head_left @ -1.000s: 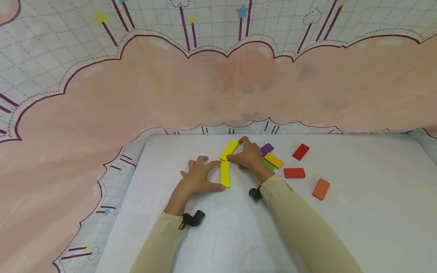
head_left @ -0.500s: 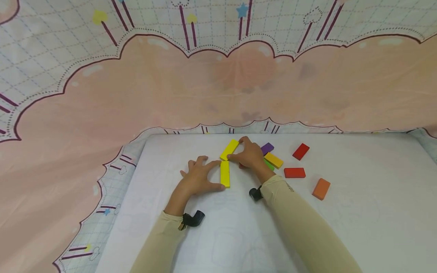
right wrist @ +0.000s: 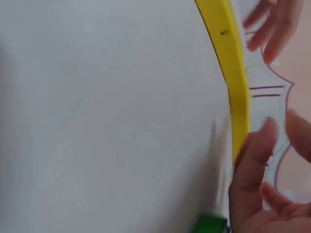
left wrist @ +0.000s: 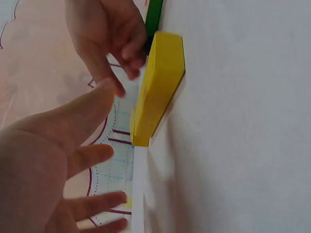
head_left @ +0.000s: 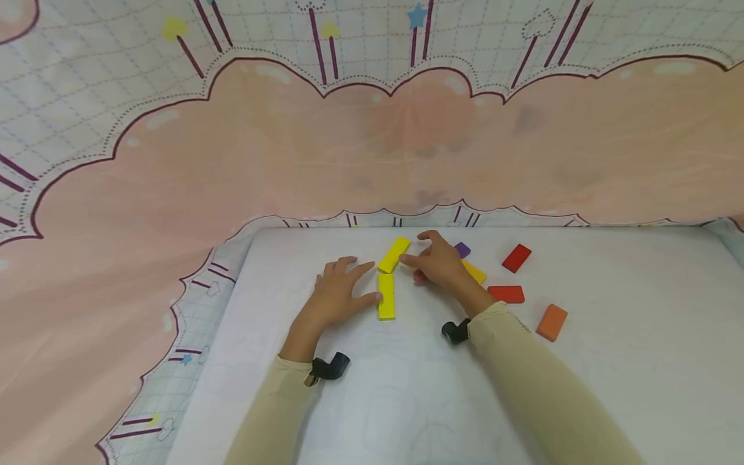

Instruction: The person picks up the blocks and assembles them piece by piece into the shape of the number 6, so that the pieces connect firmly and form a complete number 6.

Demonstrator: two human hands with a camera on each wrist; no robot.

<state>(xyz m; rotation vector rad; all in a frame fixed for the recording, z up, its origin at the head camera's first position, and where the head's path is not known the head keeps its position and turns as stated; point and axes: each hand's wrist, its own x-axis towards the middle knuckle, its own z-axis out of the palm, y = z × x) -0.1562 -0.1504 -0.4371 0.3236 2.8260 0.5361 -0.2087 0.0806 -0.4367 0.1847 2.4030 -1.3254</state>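
Two yellow blocks lie end to end on the white table: the nearer one (head_left: 386,303) points straight away, the farther one (head_left: 394,254) slants right. Left of the nearer block is my left hand (head_left: 334,294), fingers spread, thumb by its left edge; in the left wrist view the left hand (left wrist: 43,160) stands apart from the yellow block (left wrist: 160,82). My right hand (head_left: 438,261) is just right of the farther block with nothing gripped. In the right wrist view the right hand's (right wrist: 257,194) thumb or finger is close to the yellow block's end (right wrist: 239,126); contact is unclear.
Right of my right hand lie a purple block (head_left: 462,249), an orange-yellow block (head_left: 475,271), two red blocks (head_left: 516,258) and an orange block (head_left: 551,322). A green block (right wrist: 210,224) shows in the right wrist view. A patterned cloth (head_left: 349,155) hangs behind the table.
My right hand has moved right, off the farther yellow block, and covers the green block in the head view. My left hand has loosened from the nearer block's ends, its thumb moving up.
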